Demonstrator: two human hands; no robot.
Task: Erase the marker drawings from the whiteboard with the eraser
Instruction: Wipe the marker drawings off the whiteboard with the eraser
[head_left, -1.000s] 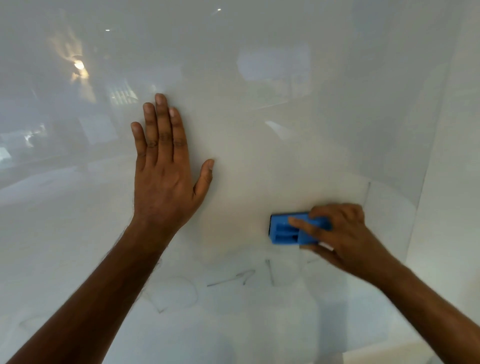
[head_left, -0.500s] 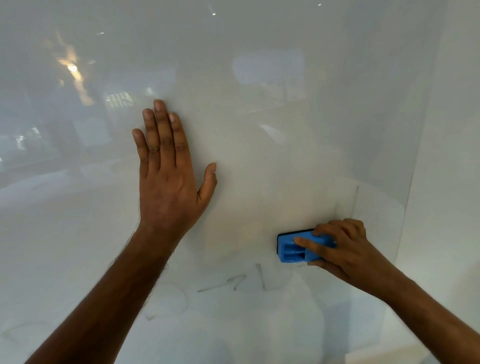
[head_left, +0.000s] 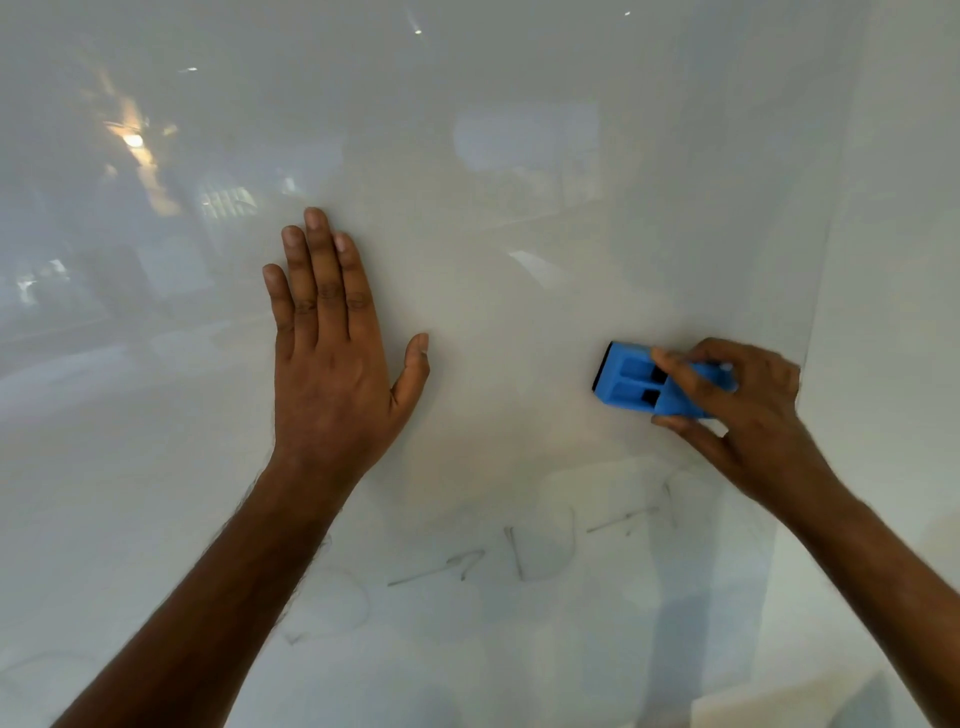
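two hands (head_left: 332, 358), one eraser (head_left: 631, 384), one whiteboard (head_left: 519, 182).

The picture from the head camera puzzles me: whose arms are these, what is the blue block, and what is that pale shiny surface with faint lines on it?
There is no machine here. A person wears a wide-angle camera on the head, so you look forward along their own two bare arms. The pale glossy surface is a whiteboard; the blurry lights in it are reflections of the room. The left hand lies flat and open against the board, fingers pointing up, seemingly to steady the person. The right hand grips a blue eraser and presses it to the board near its right edge. Below both hands you can see faint grey marker lines, partly smudged. They have not been wiped yet.
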